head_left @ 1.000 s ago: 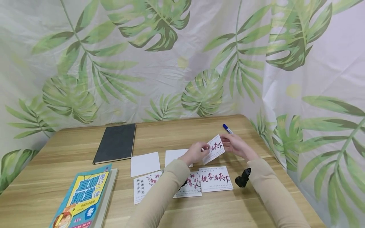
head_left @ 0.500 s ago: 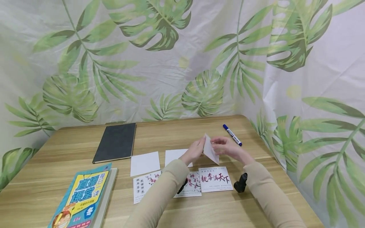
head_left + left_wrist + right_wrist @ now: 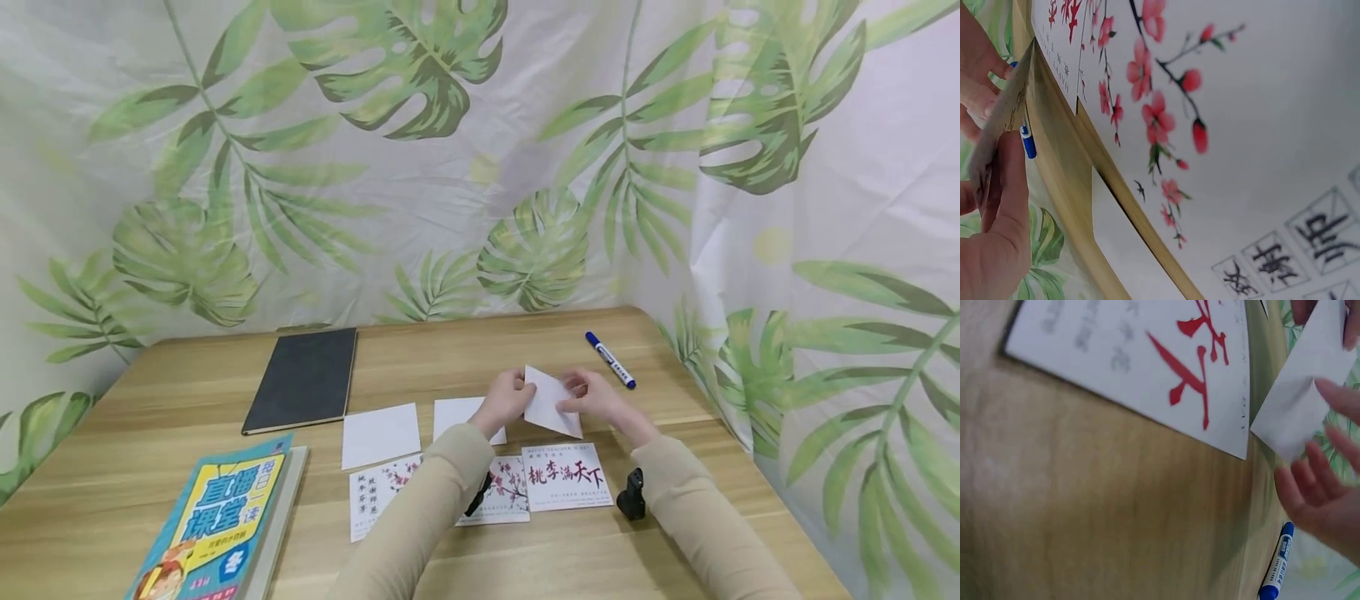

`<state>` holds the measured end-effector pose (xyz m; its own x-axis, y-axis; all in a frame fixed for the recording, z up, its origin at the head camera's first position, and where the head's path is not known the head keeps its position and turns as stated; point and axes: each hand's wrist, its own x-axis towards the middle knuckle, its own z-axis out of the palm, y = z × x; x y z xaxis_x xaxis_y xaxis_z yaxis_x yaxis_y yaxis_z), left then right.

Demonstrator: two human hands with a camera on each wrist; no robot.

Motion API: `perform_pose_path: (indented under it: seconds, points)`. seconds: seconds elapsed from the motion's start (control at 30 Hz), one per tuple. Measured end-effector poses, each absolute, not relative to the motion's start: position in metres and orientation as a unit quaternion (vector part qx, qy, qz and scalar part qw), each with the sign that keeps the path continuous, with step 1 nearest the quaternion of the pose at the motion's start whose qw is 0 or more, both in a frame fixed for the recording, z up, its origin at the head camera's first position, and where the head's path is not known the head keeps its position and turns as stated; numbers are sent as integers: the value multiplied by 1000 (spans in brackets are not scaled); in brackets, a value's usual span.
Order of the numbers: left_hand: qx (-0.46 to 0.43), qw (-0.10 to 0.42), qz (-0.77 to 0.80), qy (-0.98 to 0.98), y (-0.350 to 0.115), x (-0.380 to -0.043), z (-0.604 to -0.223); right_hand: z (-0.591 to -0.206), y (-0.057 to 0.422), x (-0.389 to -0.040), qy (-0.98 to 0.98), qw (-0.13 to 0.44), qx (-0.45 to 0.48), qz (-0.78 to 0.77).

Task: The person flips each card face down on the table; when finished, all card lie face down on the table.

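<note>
My left hand (image 3: 507, 400) pinches a square card (image 3: 547, 408) by its left edge, thumb on the blank white side facing me. Held at a tilt over the table, the card shows dark print on its other face in the left wrist view. My right hand (image 3: 1322, 487) is at the card's right side with fingers spread, one fingertip touching the white face. Below them lies a card with red characters (image 3: 568, 477). To its left are a blossom card (image 3: 498, 492), partly under the left sleeve, and a card with blossoms and black characters (image 3: 367, 504).
Two white-faced cards (image 3: 381, 436) lie in the row behind, one partly covered by the left hand. A blue marker (image 3: 611, 360) is at the back right. A black notebook (image 3: 303, 379) and a colourful book (image 3: 217, 517) occupy the left of the wooden table (image 3: 637, 550).
The held card has turned from its printed face to its white face. The right hand has shifted off its edge, and its fingers have loosened. The marker has come fully into sight.
</note>
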<state>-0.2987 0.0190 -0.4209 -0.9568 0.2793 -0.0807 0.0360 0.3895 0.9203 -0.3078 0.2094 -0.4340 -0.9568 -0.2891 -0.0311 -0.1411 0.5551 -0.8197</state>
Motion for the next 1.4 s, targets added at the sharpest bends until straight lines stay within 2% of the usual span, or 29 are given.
perform_pose_path:
  seconds: [0.17, 0.3, 0.57, 0.7, 0.83, 1.1, 1.3, 1.4]
  points:
    - [86, 90, 517, 847, 20, -300, -423, -429, 208, -307, 889, 73, -14, -451]
    - [80, 77, 504, 857, 22, -297, -424, -433, 209, -307, 880, 74, 22, -468]
    - [57, 39, 396, 916, 26, -287, -429, -441, 209, -308, 912, 38, -20, -409]
    - [43, 38, 334, 941, 29, -285, -433, -443, 208, -308, 924, 44, -25, -378]
    - [72, 33, 299, 951, 30, -284, -433, -442, 206, -306, 935, 49, -21, -352]
    - [125, 43, 308, 942, 26, -280, -430, -445, 210, -304, 934, 40, -45, -352]
    - [161, 54, 381, 909, 19, -282, -417, -443, 221, -304, 913, 28, -85, -398]
    - [180, 44, 413, 892, 13, -283, -407, -437, 225, -301, 902, 24, -108, -418]
